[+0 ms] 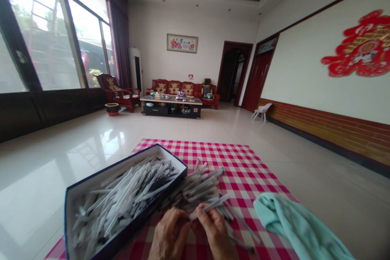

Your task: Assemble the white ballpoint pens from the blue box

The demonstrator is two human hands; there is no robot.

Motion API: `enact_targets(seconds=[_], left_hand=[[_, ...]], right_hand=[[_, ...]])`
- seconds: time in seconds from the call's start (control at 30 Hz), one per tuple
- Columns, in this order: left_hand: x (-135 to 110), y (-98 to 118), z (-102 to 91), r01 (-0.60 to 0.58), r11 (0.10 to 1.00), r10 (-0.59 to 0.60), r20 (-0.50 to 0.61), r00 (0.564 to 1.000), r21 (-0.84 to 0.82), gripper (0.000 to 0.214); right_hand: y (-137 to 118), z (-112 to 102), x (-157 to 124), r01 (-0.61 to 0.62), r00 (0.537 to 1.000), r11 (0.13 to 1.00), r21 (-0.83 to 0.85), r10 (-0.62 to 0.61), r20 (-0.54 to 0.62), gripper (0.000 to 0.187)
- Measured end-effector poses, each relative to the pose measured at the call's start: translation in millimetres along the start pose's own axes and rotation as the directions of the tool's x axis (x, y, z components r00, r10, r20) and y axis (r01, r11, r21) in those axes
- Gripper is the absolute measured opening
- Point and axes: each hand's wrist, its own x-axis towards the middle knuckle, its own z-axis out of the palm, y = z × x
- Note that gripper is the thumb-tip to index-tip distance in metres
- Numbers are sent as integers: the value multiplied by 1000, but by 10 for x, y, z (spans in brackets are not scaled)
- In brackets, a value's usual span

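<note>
Clear plastic pens point(195, 189) heaped in open dark-blue box point(112, 167) at lower left, more lying loose on red-and-white checked cloth point(243, 170) at bottom centre; teal towel point(292, 223) at lower right. Left hand point(169, 233) and right hand point(213, 231) close together, both pinched on single pen point(210, 207). Firm two-handed pinch suits thin barrel. Left fingertips partly hidden; pen details too small to make out.

The left hand point(167, 235) and right hand point(215, 233) run off the bottom edge, their fingers hiding part of the pen point(210, 207). Objects on the low table point(170, 109) at upper centre are too small to tell.
</note>
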Motion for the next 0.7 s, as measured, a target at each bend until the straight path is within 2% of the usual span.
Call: enact_targets(seconds=[0.17,0.3,0.57,0.7], left_hand=[[4,-24,29,11,1000,-11,-9,1000,1,25],[-11,-66,48,36,999,-36,-12,999,14,28],[-15,-22,13,18,1000,-18,-6,1000,15,12],[38,-71,-55,-10,983,29,-103,994,182,8]], right_hand=[[3,7,1,-15,1000,999,32,15,6,21],[-11,11,4,-12,1000,1000,24,12,-3,22],[-17,-13,3,-54,996,995,86,59,-66,25],[-19,-20,2,-65,994,995,72,71,-86,24]])
